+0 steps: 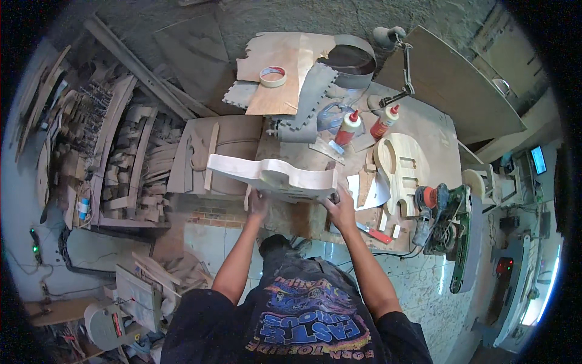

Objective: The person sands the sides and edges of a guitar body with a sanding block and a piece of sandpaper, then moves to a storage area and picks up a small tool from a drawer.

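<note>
Above the near edge of the workbench (285, 159), I hold a pale wooden guitar body (273, 174) tilted up, its curved side edge facing me. My left hand (257, 204) is closed on its lower left part, most of the fingers hidden behind the wood. On the right end, my right hand (341, 207) grips the lower corner, fingers wrapped round it. Just right of that hand, a second guitar body (407, 167) with cut-out pockets lies flat on the bench. A red-handled tool (379, 235) and a white sheet (377, 193) are close by.
Two glue bottles with red caps (348, 128) stand behind the held piece. A tape roll (273, 76) rests on thin boards (273, 100) at the back. A belt sander (464, 236) stands at the right edge. Wood offcuts (124, 173) fill a rack at left.
</note>
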Demonstrator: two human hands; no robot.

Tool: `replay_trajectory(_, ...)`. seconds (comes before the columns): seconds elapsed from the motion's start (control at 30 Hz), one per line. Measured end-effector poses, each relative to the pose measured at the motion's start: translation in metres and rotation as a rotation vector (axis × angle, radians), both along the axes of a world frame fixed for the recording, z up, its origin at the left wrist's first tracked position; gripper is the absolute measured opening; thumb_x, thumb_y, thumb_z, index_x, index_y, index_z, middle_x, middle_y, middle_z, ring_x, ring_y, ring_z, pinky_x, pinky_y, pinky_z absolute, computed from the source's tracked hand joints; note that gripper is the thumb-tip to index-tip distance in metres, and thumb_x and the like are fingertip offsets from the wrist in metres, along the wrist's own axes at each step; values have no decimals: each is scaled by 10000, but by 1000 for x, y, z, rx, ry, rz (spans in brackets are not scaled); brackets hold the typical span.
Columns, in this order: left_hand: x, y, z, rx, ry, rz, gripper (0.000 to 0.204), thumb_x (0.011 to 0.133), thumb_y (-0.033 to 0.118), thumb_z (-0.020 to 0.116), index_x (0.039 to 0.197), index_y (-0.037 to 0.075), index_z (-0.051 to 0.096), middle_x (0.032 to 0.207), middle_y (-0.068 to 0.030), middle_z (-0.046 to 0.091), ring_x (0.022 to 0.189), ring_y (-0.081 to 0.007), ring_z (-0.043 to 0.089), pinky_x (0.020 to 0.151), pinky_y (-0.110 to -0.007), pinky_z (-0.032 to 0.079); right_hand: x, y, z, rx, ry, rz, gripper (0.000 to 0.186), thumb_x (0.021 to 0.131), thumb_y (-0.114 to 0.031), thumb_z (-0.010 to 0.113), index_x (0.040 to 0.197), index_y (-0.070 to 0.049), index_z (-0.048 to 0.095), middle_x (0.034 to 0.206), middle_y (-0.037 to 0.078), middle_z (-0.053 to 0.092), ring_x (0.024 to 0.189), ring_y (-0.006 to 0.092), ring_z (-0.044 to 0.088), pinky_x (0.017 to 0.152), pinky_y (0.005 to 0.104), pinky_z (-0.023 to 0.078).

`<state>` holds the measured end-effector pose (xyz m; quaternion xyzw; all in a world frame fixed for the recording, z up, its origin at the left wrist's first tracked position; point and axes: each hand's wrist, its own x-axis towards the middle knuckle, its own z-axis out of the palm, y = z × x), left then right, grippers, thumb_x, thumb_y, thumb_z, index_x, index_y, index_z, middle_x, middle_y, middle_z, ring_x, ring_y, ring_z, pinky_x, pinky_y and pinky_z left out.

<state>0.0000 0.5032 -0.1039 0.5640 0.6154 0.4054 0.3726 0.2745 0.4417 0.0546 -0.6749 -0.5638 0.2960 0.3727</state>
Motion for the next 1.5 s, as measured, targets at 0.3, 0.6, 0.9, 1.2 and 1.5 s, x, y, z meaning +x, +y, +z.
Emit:
replay_trajectory(0.3,-36,-29,80,-15,67,-5,764,721,654,744,1023,-41,649,917,-166,706,876,-259,670,807,-406,503,-34,-28,-4,-283,538,-93,355,884,-302,706,1055,5,651,741,9,590,536,72,495,433,248,416)
replay_trajectory(0.6,-95,-65,49,-212,140,144,585,873,538,650,1000,-33,666,943,-182,698,858,-261,647,806,-389,489,-32,-12,-99,-397,413,-181,463,893,-372,682,1134,18,613,723,65,637,511,155,596,470,324,488)
replay_trajectory(0.9,-113,-65,44,-447,-176,274,654,941,560,545,1240,-20,578,1109,-128,655,970,-230,622,873,-373,495,-4,-43,-116,-7,-311,-330,552,864,-352,686,1235,41,569,1117,254,637,1024,328,626,912,406,481)
replay_trajectory(1.2,-65,-37,57,-653,-180,148,791,904,624,550,1336,-38,515,1255,-180,597,1075,-241,608,925,-370,483,-2,-101,-152,-315,165,-186,385,878,-253,649,1127,41,658,993,195,707,914,289,682,869,371,515)
replay_trajectory(1.5,-23,4,32,-365,472,-93,791,881,570,599,1367,-43,482,1317,-254,559,1204,-382,548,1051,-424,395,24,-160,-123,-524,635,-587,246,893,-226,630,986,-1,664,782,70,662,602,118,611,538,259,502)
